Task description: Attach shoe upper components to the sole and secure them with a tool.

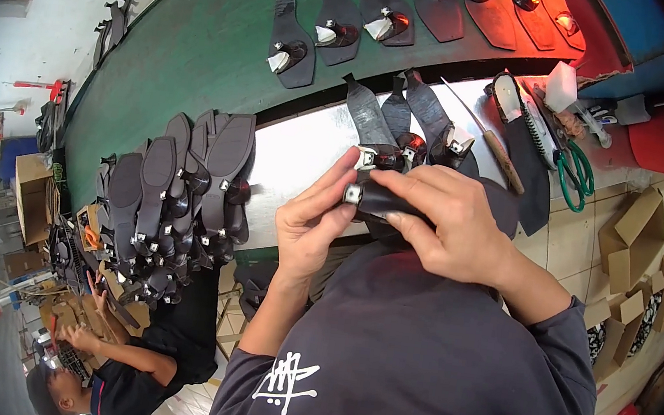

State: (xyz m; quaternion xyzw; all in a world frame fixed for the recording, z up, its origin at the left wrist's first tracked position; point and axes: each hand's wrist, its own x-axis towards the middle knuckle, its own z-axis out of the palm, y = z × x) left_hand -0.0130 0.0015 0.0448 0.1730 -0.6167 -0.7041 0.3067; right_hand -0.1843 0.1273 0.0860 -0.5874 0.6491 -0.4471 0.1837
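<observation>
Between my two hands, close to my chest, is a dark shoe sole with a heel (378, 201); a small pale square piece shows at its end. My left hand (309, 225) pinches around that end with fingers and thumb. My right hand (446, 222) grips the dark body from the other side, index finger and thumb closed on it. My fingers hide much of its shape. Just beyond my hands, several dark soles with heels (368, 112) lie on the metal worktop (277, 151). One of their heels carries a white patch (458, 139).
A heap of finished-looking dark soles (159, 161) stands at the left. More lie across a green belt (169, 46), under red light at right. A wooden-handled tool (503, 161), green-handled scissors (575, 175) and cardboard boxes (635, 236) are at right. A co-worker (138, 366) works at lower left.
</observation>
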